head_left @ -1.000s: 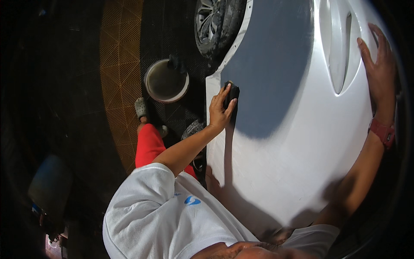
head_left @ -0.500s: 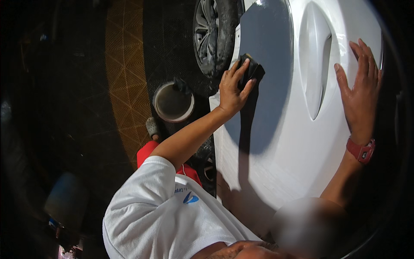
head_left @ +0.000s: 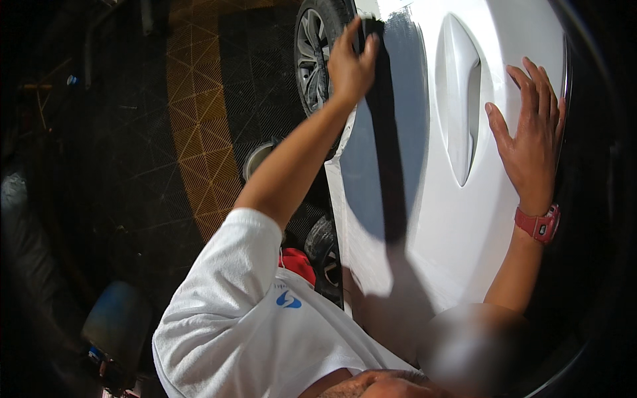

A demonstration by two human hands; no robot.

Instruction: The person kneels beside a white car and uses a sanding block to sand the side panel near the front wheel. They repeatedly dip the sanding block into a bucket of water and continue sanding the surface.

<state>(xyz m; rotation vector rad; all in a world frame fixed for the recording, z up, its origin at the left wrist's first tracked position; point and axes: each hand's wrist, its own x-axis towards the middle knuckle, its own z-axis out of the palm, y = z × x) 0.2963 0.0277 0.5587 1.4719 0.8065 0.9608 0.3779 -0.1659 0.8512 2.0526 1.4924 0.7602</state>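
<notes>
In the head view, the left hand (head_left: 352,69) reaches to the top of the scene, its fingers and thumb closed around a small black pad (head_left: 375,27). The pad is at the upper end of a matte grey patch (head_left: 408,106) on a white car body panel (head_left: 451,245), near a spoked car wheel (head_left: 312,53). Whether the pad presses on the surface is hard to tell. A long dark shadow runs from it down the grey area.

The right hand (head_left: 529,139) is palm down over the white panel, fingers spread, thumb apart, gripping nothing; it wears a red wristwatch (head_left: 539,223). Between the grey patch and this hand lies a long, pointed sculpted recess (head_left: 463,99).

A round bucket (head_left: 253,161) shows partly behind the left forearm, on black floor tiles (head_left: 249,79) beside a yellow-brown tile strip (head_left: 196,99). A white T-shirt (head_left: 232,312) with a blue mark fills the lower middle, above red clothing (head_left: 298,263) and near a dark tyre (head_left: 320,240).
</notes>
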